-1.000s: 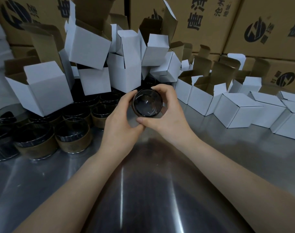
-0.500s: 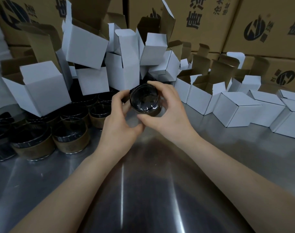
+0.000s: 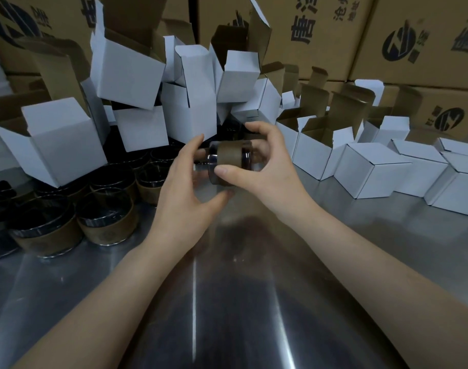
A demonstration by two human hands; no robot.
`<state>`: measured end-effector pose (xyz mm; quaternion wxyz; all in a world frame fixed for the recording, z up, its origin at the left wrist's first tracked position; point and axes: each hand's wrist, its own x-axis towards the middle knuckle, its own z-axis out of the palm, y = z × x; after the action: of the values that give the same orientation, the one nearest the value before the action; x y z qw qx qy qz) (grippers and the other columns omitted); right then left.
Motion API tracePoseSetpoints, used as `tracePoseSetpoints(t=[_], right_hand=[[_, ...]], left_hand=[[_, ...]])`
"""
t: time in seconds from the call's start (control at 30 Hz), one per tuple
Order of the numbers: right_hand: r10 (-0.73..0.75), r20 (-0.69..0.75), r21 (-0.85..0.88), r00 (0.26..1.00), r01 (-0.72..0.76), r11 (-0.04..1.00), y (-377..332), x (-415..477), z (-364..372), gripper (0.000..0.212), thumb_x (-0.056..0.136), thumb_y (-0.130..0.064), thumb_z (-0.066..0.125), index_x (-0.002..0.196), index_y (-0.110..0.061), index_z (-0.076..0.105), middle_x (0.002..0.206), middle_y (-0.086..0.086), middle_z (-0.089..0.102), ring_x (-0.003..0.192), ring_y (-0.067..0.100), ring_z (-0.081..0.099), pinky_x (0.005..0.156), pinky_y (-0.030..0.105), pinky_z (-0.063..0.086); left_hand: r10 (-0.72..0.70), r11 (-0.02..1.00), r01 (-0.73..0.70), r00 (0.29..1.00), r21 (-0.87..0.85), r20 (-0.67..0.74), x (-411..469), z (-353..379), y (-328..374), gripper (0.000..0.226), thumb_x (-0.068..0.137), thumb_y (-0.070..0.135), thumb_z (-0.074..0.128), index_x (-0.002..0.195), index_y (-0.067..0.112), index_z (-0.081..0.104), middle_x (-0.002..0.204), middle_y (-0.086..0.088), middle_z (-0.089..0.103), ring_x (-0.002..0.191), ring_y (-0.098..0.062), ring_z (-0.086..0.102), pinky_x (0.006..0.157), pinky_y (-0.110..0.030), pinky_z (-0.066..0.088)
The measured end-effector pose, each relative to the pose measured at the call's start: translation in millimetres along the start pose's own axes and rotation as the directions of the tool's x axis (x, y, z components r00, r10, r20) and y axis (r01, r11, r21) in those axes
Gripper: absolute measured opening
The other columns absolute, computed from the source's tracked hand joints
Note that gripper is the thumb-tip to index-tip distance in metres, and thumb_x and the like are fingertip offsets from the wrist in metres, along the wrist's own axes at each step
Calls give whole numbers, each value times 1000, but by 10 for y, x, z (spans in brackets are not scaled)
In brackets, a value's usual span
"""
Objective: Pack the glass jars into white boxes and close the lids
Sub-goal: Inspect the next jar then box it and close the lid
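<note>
A dark glass jar [image 3: 228, 161] with a brown paper band lies on its side in the air above the steel table, mouth to the left. My right hand [image 3: 262, 166] grips it, thumb on the band and fingers over the top. The fingers of my left hand [image 3: 186, 187] curl round its left rim and underside. Several more banded jars [image 3: 107, 219] stand at the left. Open white boxes [image 3: 62, 145] are piled behind them, and closed white boxes [image 3: 371, 171] line the right.
The steel table [image 3: 240, 302] stretches toward me between my forearms. Open white boxes with raised brown flaps [image 3: 315, 145] stand just right of my hands. Large printed brown cartons [image 3: 400, 35] wall off the back.
The jar has turned from mouth facing me to lying sideways with its brown band showing. My left hand slid from the rim's side to below and left of it.
</note>
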<state>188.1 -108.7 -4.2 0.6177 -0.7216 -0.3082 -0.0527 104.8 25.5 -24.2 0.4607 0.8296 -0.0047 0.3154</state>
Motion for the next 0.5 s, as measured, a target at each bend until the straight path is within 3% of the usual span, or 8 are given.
tracePoseSetpoints(t=[0.1, 0.17, 0.23, 0.3, 0.37, 0.43, 0.5], right_hand=[[2, 29, -49, 1000, -1, 999, 4, -6, 2, 83, 58, -49, 85, 128, -41, 40, 107, -11, 65, 103, 5, 64, 93, 33, 54], [-14, 45, -84, 999, 17, 996, -6, -17, 9, 84, 58, -51, 84, 129, -42, 39, 106, -12, 66, 105, 6, 64, 95, 36, 53], [-32, 53, -134, 998, 39, 990, -32, -30, 19, 85, 56, -54, 83, 127, -46, 37, 107, -14, 65, 110, 9, 60, 97, 38, 51], [-52, 57, -177, 997, 61, 982, -62, -50, 33, 86, 55, -56, 82, 127, -48, 36, 110, -12, 63, 116, 13, 56, 98, 37, 49], [-84, 57, -207, 995, 94, 974, -96, -71, 44, 89, 55, -56, 82, 130, -45, 35, 113, -12, 61, 118, 14, 54, 98, 34, 48], [-111, 65, -220, 992, 123, 968, -124, -87, 44, 91, 58, -50, 84, 134, -41, 35, 115, -11, 59, 120, 15, 52, 100, 34, 47], [-135, 86, -224, 987, 151, 963, -141, -93, 27, 92, 62, -41, 88, 137, -37, 35, 117, -8, 58, 124, 15, 49, 102, 37, 47]], left_hand=[[104, 990, -102, 994, 94, -16, 6, 2, 21, 79, 77, 15, 80, 145, 22, 39, 141, 5, 42, 130, -6, 45, 109, -27, 40], [132, 982, -129, 991, 140, -13, 7, 4, 42, 77, 76, 13, 81, 143, 17, 42, 144, 1, 43, 134, -11, 41, 112, -33, 37], [121, 974, -118, 993, 194, -2, 11, 2, 49, 76, 76, 15, 81, 143, 17, 45, 141, 6, 47, 133, -11, 41, 112, -25, 32], [93, 970, -91, 996, 226, 1, 9, -5, 47, 75, 75, 15, 80, 142, 17, 46, 132, 14, 47, 127, -5, 39, 104, -4, 23], [68, 974, -66, 998, 217, -3, 10, -11, 46, 74, 74, 14, 79, 141, 19, 48, 126, 17, 48, 121, 0, 37, 95, 3, 20], [44, 983, -41, 999, 178, -14, 16, -17, 45, 70, 72, 15, 78, 136, 26, 50, 124, 18, 53, 120, -2, 43, 94, 0, 27], [31, 992, -26, 999, 124, -32, 11, -17, 42, 67, 72, 15, 78, 128, 36, 50, 122, 16, 59, 121, -8, 51, 99, -17, 39]])
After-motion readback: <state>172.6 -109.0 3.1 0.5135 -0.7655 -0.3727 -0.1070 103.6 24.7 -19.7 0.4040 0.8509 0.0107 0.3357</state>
